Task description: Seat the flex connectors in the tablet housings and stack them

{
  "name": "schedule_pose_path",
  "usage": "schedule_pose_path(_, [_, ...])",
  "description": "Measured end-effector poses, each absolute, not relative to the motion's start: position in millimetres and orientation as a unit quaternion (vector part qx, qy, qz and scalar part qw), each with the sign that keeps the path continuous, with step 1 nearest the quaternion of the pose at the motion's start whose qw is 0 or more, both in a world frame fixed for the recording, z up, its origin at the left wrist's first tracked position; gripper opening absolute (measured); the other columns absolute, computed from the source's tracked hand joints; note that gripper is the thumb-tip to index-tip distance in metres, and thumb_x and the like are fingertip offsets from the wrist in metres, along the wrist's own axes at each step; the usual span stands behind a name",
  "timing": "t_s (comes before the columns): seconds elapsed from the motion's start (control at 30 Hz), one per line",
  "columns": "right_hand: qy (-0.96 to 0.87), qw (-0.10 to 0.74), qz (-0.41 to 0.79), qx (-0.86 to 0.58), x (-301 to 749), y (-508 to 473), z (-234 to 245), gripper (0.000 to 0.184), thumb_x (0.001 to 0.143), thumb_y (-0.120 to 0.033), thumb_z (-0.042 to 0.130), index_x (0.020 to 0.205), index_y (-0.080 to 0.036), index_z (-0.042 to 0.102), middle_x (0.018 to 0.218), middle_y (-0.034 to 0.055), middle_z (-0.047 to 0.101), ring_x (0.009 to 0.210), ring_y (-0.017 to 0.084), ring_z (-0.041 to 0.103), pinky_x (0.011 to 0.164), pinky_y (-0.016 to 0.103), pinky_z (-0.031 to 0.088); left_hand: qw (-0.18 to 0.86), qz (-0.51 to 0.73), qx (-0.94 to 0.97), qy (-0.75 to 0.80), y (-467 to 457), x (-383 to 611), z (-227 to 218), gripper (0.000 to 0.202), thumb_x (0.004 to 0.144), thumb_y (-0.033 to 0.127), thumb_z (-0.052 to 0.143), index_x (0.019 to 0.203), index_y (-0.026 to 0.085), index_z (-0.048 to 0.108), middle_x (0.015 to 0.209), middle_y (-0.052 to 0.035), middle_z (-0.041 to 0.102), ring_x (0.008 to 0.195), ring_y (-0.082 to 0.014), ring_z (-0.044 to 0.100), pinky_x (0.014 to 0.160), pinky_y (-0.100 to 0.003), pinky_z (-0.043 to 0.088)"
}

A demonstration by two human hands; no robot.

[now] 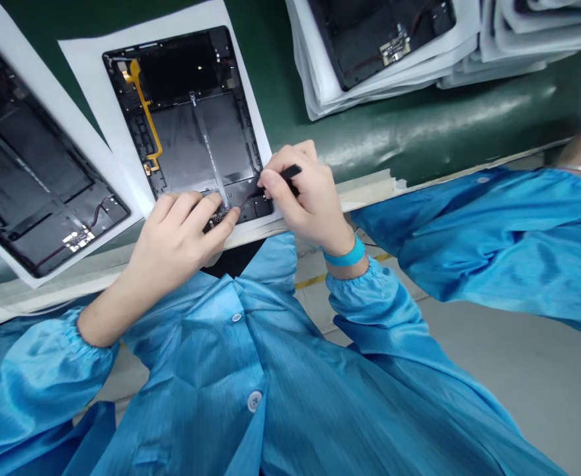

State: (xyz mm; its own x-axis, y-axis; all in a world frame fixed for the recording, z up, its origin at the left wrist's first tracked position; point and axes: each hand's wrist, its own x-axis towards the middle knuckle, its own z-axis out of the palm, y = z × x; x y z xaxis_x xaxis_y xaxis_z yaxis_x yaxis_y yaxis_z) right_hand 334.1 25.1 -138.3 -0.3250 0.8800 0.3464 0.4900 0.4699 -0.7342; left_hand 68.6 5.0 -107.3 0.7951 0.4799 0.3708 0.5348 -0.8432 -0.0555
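An open tablet housing (176, 152) lies on a white sheet in front of me, with an orange flex cable (147, 119) along its left side and a grey ribbon cable (205, 142) down its middle. My left hand (184, 228) rests over the near edge, fingers apart, its thumb and index finger touching a small circuit board (215, 219) that they partly cover. Pinched in my right hand (305, 192) is a slim black hand tool (291, 172). Its tip, hidden by the fingers, is by the housing's near right corner, close to a thin dark wire (247, 197).
Another open tablet housing (27, 165) lies on its sheet at the left. At the upper right, a further housing (369, 33) sits on stacked white sheets (324, 99). The green bench (384, 142) ends just before my body. A co-worker's blue sleeve (508, 231) reaches in from the right.
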Motion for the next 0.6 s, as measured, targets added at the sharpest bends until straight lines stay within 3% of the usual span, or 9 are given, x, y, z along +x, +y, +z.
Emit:
schedule_pose_path(0.1, [-0.802,0.352,0.233,-0.422,332,30,-141,0.047,0.124,-0.057,0.032,0.105,-0.027,0.063,0.099,0.0029,0.069,0.101,0.026,0.07,0.112,0.057,0.054,0.056,-0.174,-0.943,-0.277,5,67,-110,0.021,0.114,0.015,0.065,0.133,0.015,0.074,0.127,-0.0148,0.079,0.107,-0.0281,0.074,0.084,-0.039,0.052])
schedule_pose_path(0.23, [-0.813,0.335,0.198,-0.433,334,31,-142,0.046,0.124,-0.054,0.03,0.104,-0.027,0.061,0.099,0.0034,0.069,0.102,0.026,0.069,0.115,0.058,0.051,0.038,-0.183,-0.94,-0.285,3,66,-114,0.025,0.113,0.016,0.068,0.137,0.019,0.074,0.137,-0.0148,0.078,0.129,-0.0349,0.074,0.095,-0.045,0.057])
schedule_pose_path(0.37, [-0.797,0.368,0.177,-0.446,334,22,-138,0.043,0.124,-0.052,0.034,0.097,-0.028,0.059,0.091,0.0024,0.067,0.091,0.025,0.066,0.106,0.055,0.054,0.011,-0.185,-0.937,-0.295,5,62,-114,0.029,0.114,0.018,0.067,0.142,0.022,0.072,0.152,-0.0121,0.075,0.148,-0.0378,0.068,0.108,-0.053,0.059])
schedule_pose_path(0.5, [-0.743,0.435,0.198,-0.469,325,9,-134,0.038,0.124,-0.046,0.043,0.093,-0.028,0.058,0.086,0.0017,0.067,0.084,0.023,0.064,0.092,0.049,0.055,-0.022,-0.148,-0.951,-0.27,13,54,-105,0.028,0.118,0.022,0.063,0.146,0.019,0.066,0.152,-0.0119,0.076,0.144,-0.0348,0.072,0.108,-0.053,0.061])
schedule_pose_path(0.6, [-0.737,0.437,0.249,-0.451,318,2,-135,0.038,0.124,-0.046,0.043,0.096,-0.028,0.06,0.085,0.0004,0.068,0.084,0.021,0.066,0.09,0.047,0.057,-0.011,-0.129,-0.961,-0.243,20,49,-99,0.027,0.119,0.022,0.064,0.146,0.018,0.065,0.151,-0.0111,0.077,0.14,-0.0344,0.075,0.107,-0.052,0.062])
